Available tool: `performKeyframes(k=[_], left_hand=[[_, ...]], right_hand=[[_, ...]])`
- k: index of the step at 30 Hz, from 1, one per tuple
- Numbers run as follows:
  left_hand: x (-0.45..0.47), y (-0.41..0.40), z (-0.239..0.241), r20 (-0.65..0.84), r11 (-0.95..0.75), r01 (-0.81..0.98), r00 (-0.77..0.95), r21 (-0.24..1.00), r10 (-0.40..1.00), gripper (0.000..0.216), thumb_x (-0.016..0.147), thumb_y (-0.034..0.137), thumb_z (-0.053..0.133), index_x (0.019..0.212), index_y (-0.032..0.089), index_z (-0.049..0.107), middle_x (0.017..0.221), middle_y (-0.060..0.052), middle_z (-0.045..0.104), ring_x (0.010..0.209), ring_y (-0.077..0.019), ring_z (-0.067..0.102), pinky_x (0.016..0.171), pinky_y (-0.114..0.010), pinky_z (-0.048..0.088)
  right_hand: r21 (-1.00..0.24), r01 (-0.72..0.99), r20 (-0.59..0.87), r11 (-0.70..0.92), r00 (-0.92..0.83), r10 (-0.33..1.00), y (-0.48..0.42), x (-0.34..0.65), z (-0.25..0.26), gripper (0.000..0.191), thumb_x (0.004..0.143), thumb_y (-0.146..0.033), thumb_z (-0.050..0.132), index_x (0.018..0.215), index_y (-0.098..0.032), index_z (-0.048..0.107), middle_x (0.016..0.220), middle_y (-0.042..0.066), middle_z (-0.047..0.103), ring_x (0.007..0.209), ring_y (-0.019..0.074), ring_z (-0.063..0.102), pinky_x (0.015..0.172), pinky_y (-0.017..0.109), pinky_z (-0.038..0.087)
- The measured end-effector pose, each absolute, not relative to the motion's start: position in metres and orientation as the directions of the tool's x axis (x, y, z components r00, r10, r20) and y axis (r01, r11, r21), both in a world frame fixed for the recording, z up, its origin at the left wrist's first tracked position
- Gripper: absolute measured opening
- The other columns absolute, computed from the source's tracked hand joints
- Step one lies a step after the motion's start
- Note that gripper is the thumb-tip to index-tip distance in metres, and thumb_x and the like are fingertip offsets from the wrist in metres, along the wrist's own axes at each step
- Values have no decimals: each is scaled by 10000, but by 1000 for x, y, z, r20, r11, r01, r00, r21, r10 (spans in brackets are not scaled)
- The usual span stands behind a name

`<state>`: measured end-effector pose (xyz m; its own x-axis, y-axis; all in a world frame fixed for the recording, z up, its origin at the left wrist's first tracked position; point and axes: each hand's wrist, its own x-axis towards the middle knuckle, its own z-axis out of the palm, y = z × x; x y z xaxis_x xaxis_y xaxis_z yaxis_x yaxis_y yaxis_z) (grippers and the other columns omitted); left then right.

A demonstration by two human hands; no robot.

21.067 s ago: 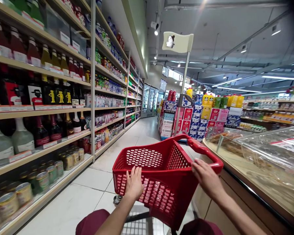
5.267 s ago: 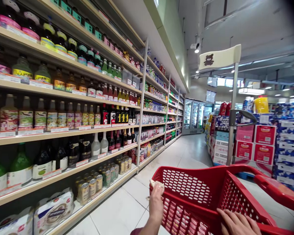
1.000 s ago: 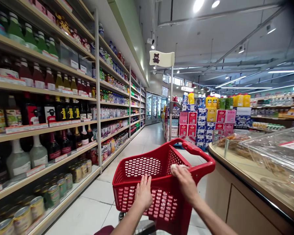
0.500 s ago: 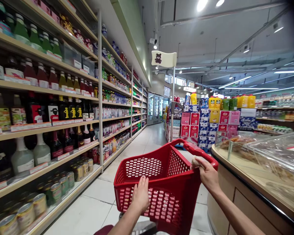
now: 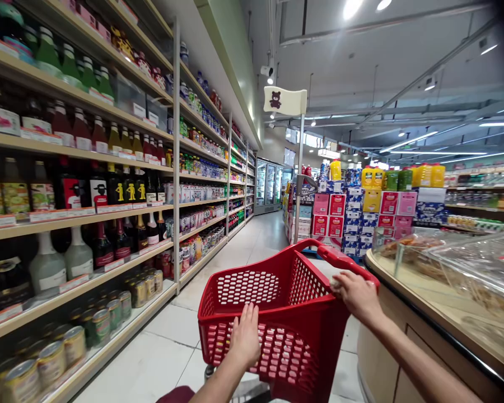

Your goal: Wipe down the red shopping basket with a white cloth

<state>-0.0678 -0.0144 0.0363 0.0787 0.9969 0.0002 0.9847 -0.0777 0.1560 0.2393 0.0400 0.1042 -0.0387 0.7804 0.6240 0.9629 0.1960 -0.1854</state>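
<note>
A red plastic shopping cart point(image 5: 277, 313) with a honeycomb-holed basket stands before me, turned sideways. Its bare handle point(image 5: 342, 258) is at the far right. My left hand point(image 5: 246, 336) lies against the near side wall, fingers stretched out together over the upper rim. At the cart's right end, just below the handle, my right hand point(image 5: 359, 295) is closed around a small crumpled white cloth or tissue point(image 5: 335, 283), pressed on the red rim. Most of the cloth is hidden by the fingers. No goods show in the visible part of the basket.
Shelves of bottles and cans point(image 5: 79, 207) line the left side. Close on the right is a curved display counter point(image 5: 386, 336) with clear covers. Stacked drink cartons point(image 5: 336, 212) and a bear-sign pole point(image 5: 299, 184) stand ahead; glass-door coolers point(image 5: 266, 184) are farther back.
The view has swung slightly left, so things sit a little farther right. My right hand has shifted slightly, the white cloth lower on the rim. My left hand stays on the side wall.
</note>
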Motion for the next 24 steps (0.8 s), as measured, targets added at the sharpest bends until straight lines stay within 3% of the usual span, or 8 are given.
performKeyframes(k=[3, 6, 10, 14, 17, 19, 24], left_hand=[[-66, -17, 38, -15, -87, 985, 90, 149, 996, 929, 537, 10, 442, 1383, 139, 78, 1458, -44, 26, 1329, -182, 32, 1071, -401, 130], [-65, -19, 43, -4, -111, 984, 113, 140, 994, 892, 557, 17, 432, 1380, 135, 108, 1458, -47, 51, 1329, -183, 53, 1067, -413, 145], [-76, -16, 54, -29, -111, 979, 118, 168, 993, 825, 588, 36, 424, 1369, 150, 184, 1447, -49, 159, 1316, -172, 153, 1057, -379, 193], [-95, -13, 55, 2, -13, 985, 13, 169, 1000, 650, 717, 155, 386, 1351, 127, 242, 1416, -97, 259, 1290, -226, 234, 1031, -469, 210], [-102, -13, 52, 84, -13, 995, 5, 100, 996, 568, 776, 254, 350, 1331, 147, 295, 1395, -97, 309, 1283, -251, 246, 1032, -547, 101], [-104, -14, 49, 102, -40, 996, 31, 83, 994, 556, 783, 277, 343, 1322, 146, 317, 1378, -96, 343, 1274, -238, 268, 1044, -528, 69], [-119, -17, 45, 70, -94, 985, 84, 144, 994, 581, 774, 276, 362, 1334, 135, 295, 1391, -75, 324, 1277, -199, 266, 1061, -401, 161]], right_hand=[[72, 968, 759, 239, -209, 616, 47, 236, 62, 417, 768, -339, 411, 1137, -189, 536, 1267, 128, 478, 1136, 282, 445, 930, 509, 299], [184, 914, 717, 363, -377, 586, 51, 253, 54, 490, 759, -383, 463, 1211, -193, 470, 1269, 135, 470, 1141, 275, 441, 928, 478, 331], [146, 843, 623, 518, -485, 614, 60, 290, 84, 376, 827, -359, 386, 1147, -224, 533, 1123, 86, 576, 1009, 200, 544, 846, 315, 432], [95, 945, 803, 313, -258, 537, 70, 303, 88, 390, 853, -377, 332, 1036, -162, 601, 1074, 141, 587, 989, 239, 549, 843, 377, 436], [75, 963, 872, 260, -190, 452, 67, 264, 61, 368, 861, -342, 331, 1007, -156, 613, 1095, 149, 579, 1010, 239, 539, 853, 388, 430], [110, 938, 860, 329, -256, 442, 59, 220, 41, 337, 866, -272, 323, 1048, -201, 598, 1097, 117, 589, 1001, 212, 547, 848, 375, 433], [247, 823, 697, 511, -518, 496, 49, 159, 26, 408, 827, -171, 356, 1185, -295, 507, 1208, 76, 536, 1074, 204, 508, 853, 362, 432]])
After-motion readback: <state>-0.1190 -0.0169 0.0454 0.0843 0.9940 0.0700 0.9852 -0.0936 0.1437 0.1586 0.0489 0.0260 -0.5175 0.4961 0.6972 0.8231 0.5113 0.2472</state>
